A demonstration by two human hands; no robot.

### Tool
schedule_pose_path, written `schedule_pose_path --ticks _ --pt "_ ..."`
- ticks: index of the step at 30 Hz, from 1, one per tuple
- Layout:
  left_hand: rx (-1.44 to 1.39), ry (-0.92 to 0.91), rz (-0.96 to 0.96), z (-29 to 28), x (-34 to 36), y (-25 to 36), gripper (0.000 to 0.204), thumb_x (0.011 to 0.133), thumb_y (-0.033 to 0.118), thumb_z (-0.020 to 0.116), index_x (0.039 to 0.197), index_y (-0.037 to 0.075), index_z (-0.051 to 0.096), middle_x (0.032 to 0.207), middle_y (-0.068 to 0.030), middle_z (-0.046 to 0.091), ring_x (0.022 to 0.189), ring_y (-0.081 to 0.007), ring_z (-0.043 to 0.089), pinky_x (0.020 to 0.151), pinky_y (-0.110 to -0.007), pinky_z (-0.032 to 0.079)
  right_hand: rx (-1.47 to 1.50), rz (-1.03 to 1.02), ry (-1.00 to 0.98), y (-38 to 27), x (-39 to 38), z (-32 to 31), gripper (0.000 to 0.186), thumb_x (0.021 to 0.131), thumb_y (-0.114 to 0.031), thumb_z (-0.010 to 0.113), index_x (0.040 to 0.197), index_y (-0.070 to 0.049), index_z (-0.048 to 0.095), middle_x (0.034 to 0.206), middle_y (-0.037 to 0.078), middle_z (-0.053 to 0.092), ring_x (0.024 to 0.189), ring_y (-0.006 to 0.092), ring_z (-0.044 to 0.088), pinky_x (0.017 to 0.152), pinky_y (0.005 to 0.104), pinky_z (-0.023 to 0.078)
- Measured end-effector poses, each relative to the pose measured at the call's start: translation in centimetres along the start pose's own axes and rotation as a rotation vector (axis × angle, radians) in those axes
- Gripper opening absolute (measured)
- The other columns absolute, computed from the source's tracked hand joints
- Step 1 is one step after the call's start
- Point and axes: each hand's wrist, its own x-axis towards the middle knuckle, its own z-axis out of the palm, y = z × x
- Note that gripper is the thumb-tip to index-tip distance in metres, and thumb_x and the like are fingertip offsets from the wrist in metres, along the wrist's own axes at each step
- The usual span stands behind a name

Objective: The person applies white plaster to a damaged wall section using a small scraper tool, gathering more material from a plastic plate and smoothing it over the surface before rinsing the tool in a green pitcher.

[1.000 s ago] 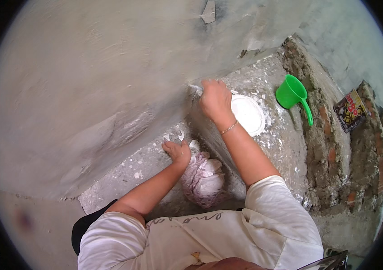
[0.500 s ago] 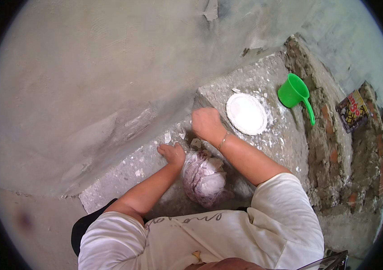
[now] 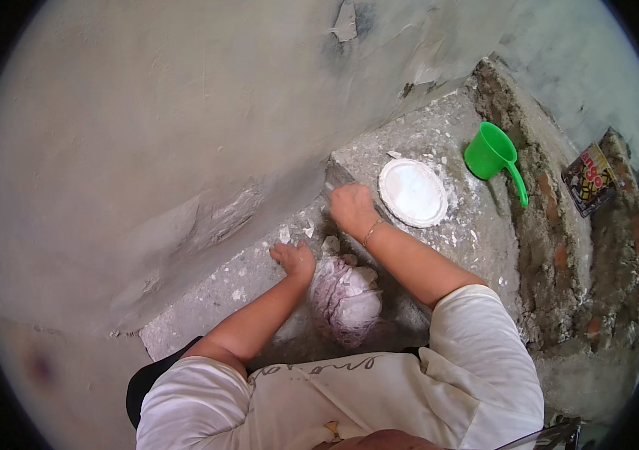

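Observation:
My right hand (image 3: 351, 210) is closed at the edge of a concrete step (image 3: 469, 247), against the wall. A thin, greyish thing shows by its fingers, too unclear to name. Just right of it on the step lies a round, white, plate-like disc (image 3: 413, 191). My left hand (image 3: 293, 256) rests with fingers apart on the lower step (image 3: 229, 292), near loose white chips (image 3: 308, 227). Between my forearms sits a crumpled pale purple bundle (image 3: 349, 300) with white material on it.
A green handled dipper (image 3: 488, 150) stands on the upper step at right. A printed tin (image 3: 588, 180) sits farther right among rough steps (image 3: 559, 255) with exposed brick and mortar. A plastered wall (image 3: 147, 150) rises along the left and top.
My right hand has come down and back toward me from beside the disc to the step's edge, then shifted slightly right. My left hand has moved only slightly.

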Motion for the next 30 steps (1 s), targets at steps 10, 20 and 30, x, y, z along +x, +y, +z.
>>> schedule_pose_path --ticks 10,20,30 --pt "0.000 -0.062 -0.080 0.2 1.8 -0.1 0.058 0.084 0.023 0.053 0.119 -0.018 0.031 0.123 -0.0334 0.037 0.115 -0.0442 0.040 0.097 -0.045 0.033 0.057 -0.071 0.057 -0.5 -2.7 -0.7 0.014 0.071 -0.010 0.054 0.079 -0.006 0.065 0.085 0.015 0.060 0.079 0.0316 0.060 0.065 0.0388 0.048" --pt "-0.853 -1.017 -0.507 -5.3 2.9 8.7 0.051 0.088 0.042 0.051 0.120 0.002 0.049 0.113 -0.0127 0.060 0.105 -0.0260 0.057 0.094 -0.042 0.041 0.219 -0.352 0.586 4.3 -8.3 -3.1 0.030 0.064 -0.006 0.063 0.093 -0.011 0.063 0.085 0.012 0.053 0.075 0.0295 0.055 0.059 0.0379 0.044" --pt "-1.069 -1.102 -0.280 -4.2 0.7 9.1 0.036 0.080 0.007 0.064 0.113 0.001 0.053 0.107 -0.0104 0.061 0.099 -0.0229 0.060 0.086 -0.038 0.049 0.412 -0.030 0.659 3.2 -7.5 -2.1 0.040 0.063 0.002 0.063 0.102 -0.001 0.057 0.089 0.012 0.056 0.077 0.0268 0.058 0.061 0.0360 0.047"
